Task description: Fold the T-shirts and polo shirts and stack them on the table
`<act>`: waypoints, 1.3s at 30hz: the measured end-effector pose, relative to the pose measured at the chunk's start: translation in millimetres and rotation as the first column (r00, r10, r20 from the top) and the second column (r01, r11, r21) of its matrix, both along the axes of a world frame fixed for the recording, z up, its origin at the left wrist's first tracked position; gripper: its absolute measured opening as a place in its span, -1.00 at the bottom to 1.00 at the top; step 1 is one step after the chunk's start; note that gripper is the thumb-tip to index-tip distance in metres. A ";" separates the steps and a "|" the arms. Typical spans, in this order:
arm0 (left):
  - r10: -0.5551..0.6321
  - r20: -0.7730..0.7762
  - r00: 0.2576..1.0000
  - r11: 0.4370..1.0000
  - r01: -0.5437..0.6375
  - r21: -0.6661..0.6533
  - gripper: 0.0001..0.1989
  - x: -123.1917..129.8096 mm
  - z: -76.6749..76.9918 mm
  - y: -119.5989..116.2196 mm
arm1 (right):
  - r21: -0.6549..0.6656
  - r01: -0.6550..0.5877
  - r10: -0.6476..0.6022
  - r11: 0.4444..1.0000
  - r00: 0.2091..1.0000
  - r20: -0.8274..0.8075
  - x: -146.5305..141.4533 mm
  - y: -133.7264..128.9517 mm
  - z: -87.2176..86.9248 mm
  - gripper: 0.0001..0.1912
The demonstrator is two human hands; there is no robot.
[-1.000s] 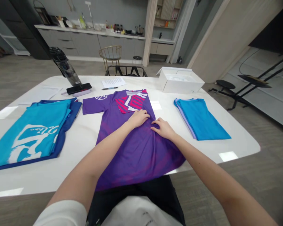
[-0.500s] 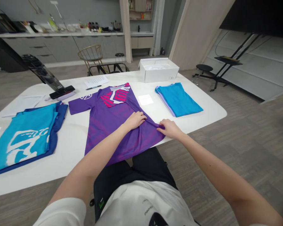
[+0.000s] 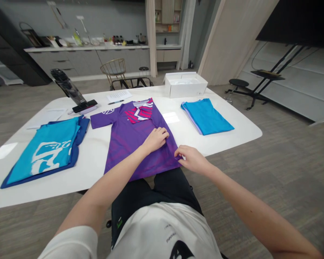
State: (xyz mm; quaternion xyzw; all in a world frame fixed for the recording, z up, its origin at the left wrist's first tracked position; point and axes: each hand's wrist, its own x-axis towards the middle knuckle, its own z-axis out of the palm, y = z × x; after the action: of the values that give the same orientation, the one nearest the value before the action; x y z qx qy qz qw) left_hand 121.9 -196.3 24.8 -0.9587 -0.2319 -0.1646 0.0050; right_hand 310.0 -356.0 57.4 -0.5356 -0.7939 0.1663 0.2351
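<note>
On the white table [image 3: 94, 154], the purple shirt [image 3: 132, 138] lies right side folded in, left sleeve [image 3: 101, 120] yet unfolded, my right hand [image 3: 191, 157] pinching its edge, my left hand [image 3: 155, 139] on top, its grip unclear.

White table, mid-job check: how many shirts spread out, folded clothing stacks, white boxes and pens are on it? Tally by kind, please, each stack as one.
Spread purple shirt: 1
Folded clothing stacks: 2 (teal-topped stack, blue-topped stack)
White box: 1
Pen: 1
Total: 5
</note>
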 end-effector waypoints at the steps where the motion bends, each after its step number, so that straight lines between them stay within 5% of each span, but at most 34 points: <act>1: -0.034 -0.026 0.999 0.999 0.034 0.009 -0.83 -6.8 -1.4 -5.1 | -0.017 -0.022 0.022 1.000 0.999 0.023 -5.1 -0.6 -4.2 -0.73; 7: -0.200 -0.101 0.975 0.980 0.199 -0.019 -0.83 -32.1 -17.1 -37.7 | -0.049 -0.061 0.063 0.997 0.997 0.049 -22.0 -0.3 -28.4 -0.81; 15: -0.169 0.031 0.985 0.979 0.171 -0.110 -0.84 -58.8 2.8 -40.1 | -0.013 -0.100 0.099 0.995 0.992 -0.077 -35.1 2.5 -9.0 -0.80; 20: -0.146 -0.050 0.988 0.967 0.132 -0.220 -0.83 -78.6 -2.7 -41.3 | -0.138 -0.214 0.212 0.967 0.977 -0.033 -56.4 12.8 -28.5 -0.90; 23: -0.106 -0.004 0.994 0.945 0.099 -0.313 -0.78 -85.9 -10.2 -45.5 | -0.217 -0.251 0.247 0.943 0.968 -0.047 -61.0 15.6 -42.5 -0.78; 27: -0.070 0.072 0.995 0.907 0.093 -0.410 -0.68 -88.1 -14.2 -42.8 | -0.199 -0.131 0.138 0.971 0.990 0.023 -49.8 20.5 -45.7 -0.79; 32: 0.041 0.065 0.997 0.936 -0.016 -0.351 -0.79 -82.2 -15.3 -26.4 | -0.125 -0.016 0.039 0.992 0.982 0.185 -34.8 40.0 -42.7 -0.90; 39: 0.051 -0.070 0.996 0.970 -0.066 -0.232 -0.77 -73.9 -25.8 -5.1 | -0.069 0.035 -0.021 0.997 0.981 0.192 -37.0 107.9 -56.3 -0.92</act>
State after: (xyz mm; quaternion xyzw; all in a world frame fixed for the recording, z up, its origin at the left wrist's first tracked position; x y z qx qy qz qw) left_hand 48.0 -201.3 -1.0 -0.9500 -0.2777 -0.1054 -0.0957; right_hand 273.0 -248.2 1.2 -0.5685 -0.7986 0.1392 0.1404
